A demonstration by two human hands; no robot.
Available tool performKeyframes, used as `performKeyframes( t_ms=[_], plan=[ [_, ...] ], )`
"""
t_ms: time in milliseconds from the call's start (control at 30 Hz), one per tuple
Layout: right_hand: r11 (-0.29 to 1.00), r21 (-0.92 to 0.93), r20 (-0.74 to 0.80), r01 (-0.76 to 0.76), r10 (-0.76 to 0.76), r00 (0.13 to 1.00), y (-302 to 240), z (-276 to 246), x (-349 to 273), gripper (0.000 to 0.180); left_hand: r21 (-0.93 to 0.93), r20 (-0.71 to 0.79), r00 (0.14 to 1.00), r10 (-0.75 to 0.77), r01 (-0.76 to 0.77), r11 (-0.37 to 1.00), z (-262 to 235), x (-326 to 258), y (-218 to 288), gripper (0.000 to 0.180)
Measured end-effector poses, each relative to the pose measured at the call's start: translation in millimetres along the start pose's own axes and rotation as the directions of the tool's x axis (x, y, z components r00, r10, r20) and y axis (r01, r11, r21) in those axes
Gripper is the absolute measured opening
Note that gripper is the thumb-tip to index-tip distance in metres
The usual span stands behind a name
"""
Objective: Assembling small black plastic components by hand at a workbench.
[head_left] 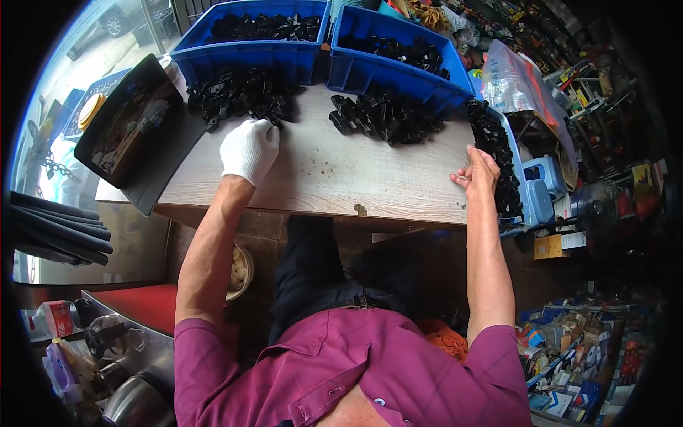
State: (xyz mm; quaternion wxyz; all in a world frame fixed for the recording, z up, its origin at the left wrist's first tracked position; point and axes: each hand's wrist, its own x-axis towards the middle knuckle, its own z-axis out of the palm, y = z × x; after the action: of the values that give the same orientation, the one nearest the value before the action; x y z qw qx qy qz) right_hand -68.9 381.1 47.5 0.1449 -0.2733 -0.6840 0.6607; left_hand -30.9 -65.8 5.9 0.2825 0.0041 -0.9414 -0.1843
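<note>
My left hand [248, 149] wears a white glove and rests on the wooden table [320, 178], fingertips touching the near edge of a heap of small black plastic parts [238, 95]. My bare right hand [479, 173] sits at the table's right edge, fingers loosely curled beside a blue bin of black parts [498, 160]; whether it holds a part I cannot tell. A second heap of black parts [384, 117] lies on the table between the hands.
Two blue bins [249, 57] [388, 67] filled with black parts stand at the table's far side. A dark tray [135, 132] overhangs the left edge. Clutter, a clear bag [509, 82] and stools crowd the right; metal pots [131, 388] sit lower left.
</note>
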Motion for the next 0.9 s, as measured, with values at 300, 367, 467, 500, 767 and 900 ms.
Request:
performKeyframes(
  t_ms=[300,367,467,500,767,900],
  plan=[
    [0.966,-0.197,0.174,-0.169,0.204,0.963,5.8,61.9,-36.1,0.033,-0.257,-0.126,0.978,0.168,-0.195,0.946,-5.2,-1.6,5.9,0.031],
    [0.955,-0.239,0.165,-0.178,0.220,0.961,9.2,72.3,-34.6,0.034,-0.152,-0.098,0.966,0.240,-0.253,0.956,-2.7,1.4,9.9,0.032],
    [0.940,-0.286,0.173,-0.187,0.242,0.955,8.2,87.4,-33.6,0.035,0.000,0.021,0.974,0.226,-0.226,0.974,1.7,7.1,4.6,0.030],
    [0.939,-0.287,0.174,-0.189,0.245,0.954,7.3,92.2,-35.6,0.035,0.000,0.023,0.974,0.224,-0.224,0.974,3.5,7.6,1.7,0.030],
    [0.969,-0.157,0.190,-0.190,0.219,0.957,8.4,93.7,-41.2,0.025,0.010,0.080,0.968,0.237,-0.238,0.971,0.0,-4.7,9.8,0.034],
    [0.975,-0.179,0.299,-0.129,0.179,0.938,1.4,81.1,-53.1,0.020,0.089,0.103,0.966,0.235,-0.244,0.966,-9.3,-8.1,5.1,0.038]
  ],
)
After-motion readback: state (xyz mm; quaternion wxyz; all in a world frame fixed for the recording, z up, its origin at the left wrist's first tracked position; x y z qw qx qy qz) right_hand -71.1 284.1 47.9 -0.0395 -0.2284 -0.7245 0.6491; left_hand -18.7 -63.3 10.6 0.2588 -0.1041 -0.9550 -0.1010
